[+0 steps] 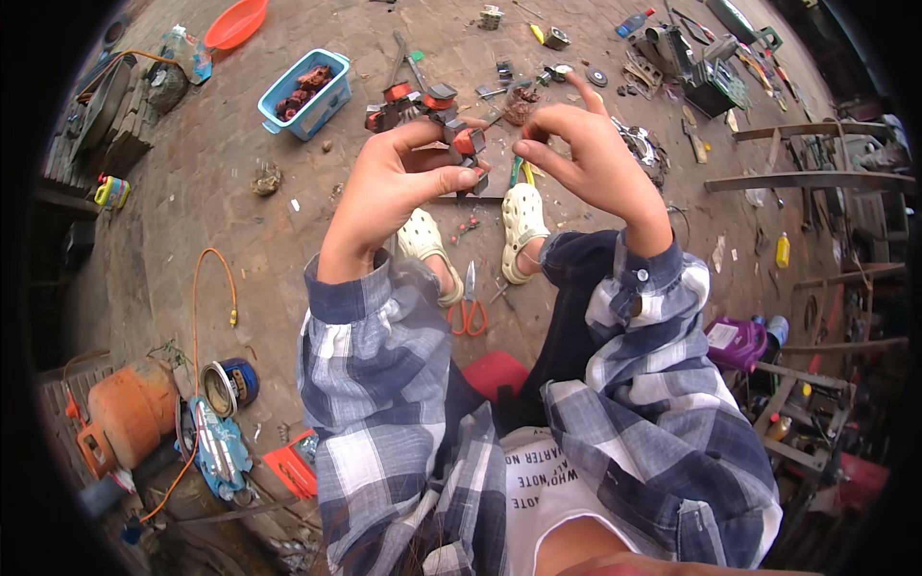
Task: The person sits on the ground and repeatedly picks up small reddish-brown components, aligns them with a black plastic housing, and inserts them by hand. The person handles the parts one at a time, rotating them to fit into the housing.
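My left hand [384, 187] is closed around a dark metal motor stator [468, 142] with orange-red coils, held in front of me above my shoes. Parts of the stator are hidden behind my fingers. Just to its right, my right hand [600, 163] is in a pinch, thumb and bent fingers close together, one finger raised. Whatever lies between those fingertips is too small to make out. On the ground between my feet lie scissors [469, 315] with orange handles. Beyond my right hand is a reddish-brown tangle [521, 104], perhaps wire.
A blue bin [305, 123] with reddish-brown scrap stands at the far left, near an orange basin [235, 24]. An orange gas cylinder [132, 413] and an orange cord [197, 317] lie left. Metal frames [807, 180] and a purple jug [736, 344] stand right.
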Tool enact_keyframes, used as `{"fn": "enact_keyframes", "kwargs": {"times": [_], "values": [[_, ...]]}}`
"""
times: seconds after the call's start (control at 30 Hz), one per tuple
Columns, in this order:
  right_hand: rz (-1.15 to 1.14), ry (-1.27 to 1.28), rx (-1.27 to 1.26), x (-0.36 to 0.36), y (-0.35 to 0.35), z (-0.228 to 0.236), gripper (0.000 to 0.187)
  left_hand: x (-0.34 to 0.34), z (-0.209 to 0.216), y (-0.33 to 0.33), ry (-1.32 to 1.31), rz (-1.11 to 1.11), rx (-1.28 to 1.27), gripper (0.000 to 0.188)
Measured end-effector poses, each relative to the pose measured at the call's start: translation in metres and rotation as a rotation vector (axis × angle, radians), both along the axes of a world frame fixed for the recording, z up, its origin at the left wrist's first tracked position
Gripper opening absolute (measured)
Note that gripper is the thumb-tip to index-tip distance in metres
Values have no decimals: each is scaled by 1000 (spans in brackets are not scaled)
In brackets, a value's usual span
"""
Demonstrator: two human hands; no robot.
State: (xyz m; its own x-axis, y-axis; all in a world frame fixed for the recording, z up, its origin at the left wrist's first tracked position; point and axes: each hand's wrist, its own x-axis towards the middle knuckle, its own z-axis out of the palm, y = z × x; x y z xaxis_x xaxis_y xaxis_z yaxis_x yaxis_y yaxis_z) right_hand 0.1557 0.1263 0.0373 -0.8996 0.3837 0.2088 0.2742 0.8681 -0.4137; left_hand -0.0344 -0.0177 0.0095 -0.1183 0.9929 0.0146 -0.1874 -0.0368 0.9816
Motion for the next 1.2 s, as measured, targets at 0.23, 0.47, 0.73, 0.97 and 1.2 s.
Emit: {"fn": "enact_keyframes", "kwargs": {"times": [0.23, 0.47, 0.73, 0.97, 1.2], "values": [[99, 423, -1298, 3, 6, -3, 35, 7, -4, 4, 77, -12, 20, 37], [353, 245, -829, -1, -20, 18, 26, 7, -12, 11, 302, 137, -118, 26], [243, 581, -1459, 22, 31, -7, 32, -10, -7, 2, -330, 13, 132, 46], [115, 725, -1236, 3, 5, 7, 29, 11, -16, 13, 261, -122, -243, 27], [421, 72, -995, 33, -3, 13, 18, -3, -16, 10, -265, 107, -29, 44]]}}
